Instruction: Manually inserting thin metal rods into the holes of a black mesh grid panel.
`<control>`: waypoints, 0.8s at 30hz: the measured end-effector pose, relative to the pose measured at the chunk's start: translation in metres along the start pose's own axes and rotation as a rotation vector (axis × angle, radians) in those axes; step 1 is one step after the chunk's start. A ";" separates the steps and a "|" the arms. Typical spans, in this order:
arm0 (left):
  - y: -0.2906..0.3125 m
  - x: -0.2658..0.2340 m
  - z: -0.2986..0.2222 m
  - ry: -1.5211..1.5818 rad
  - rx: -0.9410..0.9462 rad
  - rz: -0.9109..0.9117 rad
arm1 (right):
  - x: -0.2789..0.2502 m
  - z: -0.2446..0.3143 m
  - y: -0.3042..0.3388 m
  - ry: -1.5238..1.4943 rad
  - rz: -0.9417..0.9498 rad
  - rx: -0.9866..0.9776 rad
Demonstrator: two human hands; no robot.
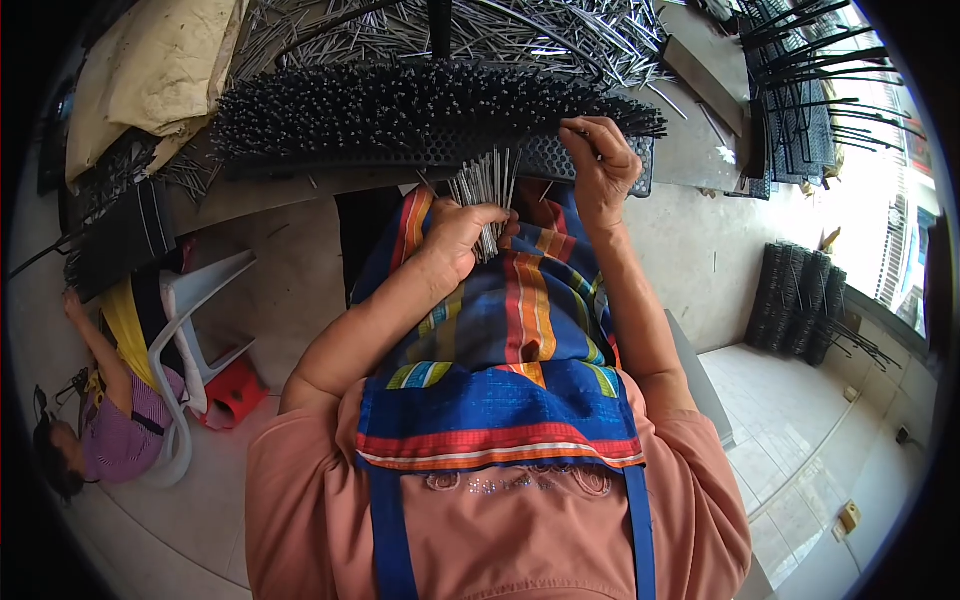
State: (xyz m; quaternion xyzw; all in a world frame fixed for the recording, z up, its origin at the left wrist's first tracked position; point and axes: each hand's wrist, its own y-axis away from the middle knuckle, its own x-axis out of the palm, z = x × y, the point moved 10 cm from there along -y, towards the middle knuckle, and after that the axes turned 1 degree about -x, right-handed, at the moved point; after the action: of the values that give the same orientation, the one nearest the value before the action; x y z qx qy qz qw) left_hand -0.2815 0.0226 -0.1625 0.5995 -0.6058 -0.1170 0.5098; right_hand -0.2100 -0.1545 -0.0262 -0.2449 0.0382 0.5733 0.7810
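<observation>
My left hand (458,232) is closed round a bundle of thin silvery metal rods (482,183), whose upper ends fan out just below a black perforated plate (545,158). Dark rods (400,108) stand densely in the plate's holes, leaving bare holes along its near edge and right end. Over that right end is my right hand (606,172), thumb and fingertips pinched together by the standing rods. Whatever lies between those fingertips is too small to make out.
Loose rods (590,35) lie heaped behind the plate. A flat metal bar (703,85) rests at right, near racks of long dark rods (835,110). Tan sacking (160,65) is at left. Another person (120,430) sits at far left by a grey chair (175,370). Dark bundles (790,300) stand by the right wall.
</observation>
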 end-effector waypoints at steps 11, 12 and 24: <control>0.000 0.001 0.006 -0.087 -0.058 0.019 | 0.010 -0.001 0.007 0.341 0.078 -0.045; 0.000 0.000 0.006 -0.086 -0.061 0.017 | 0.012 -0.003 0.007 0.412 0.107 -0.004; -0.006 0.002 0.015 -0.002 -0.122 0.078 | 0.023 0.012 -0.014 0.372 0.118 -0.096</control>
State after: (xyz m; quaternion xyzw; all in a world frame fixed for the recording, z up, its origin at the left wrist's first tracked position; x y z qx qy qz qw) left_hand -0.2892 0.0126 -0.1727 0.5430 -0.6210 -0.1345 0.5490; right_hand -0.1921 -0.1326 -0.0181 -0.3809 0.1686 0.5641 0.7129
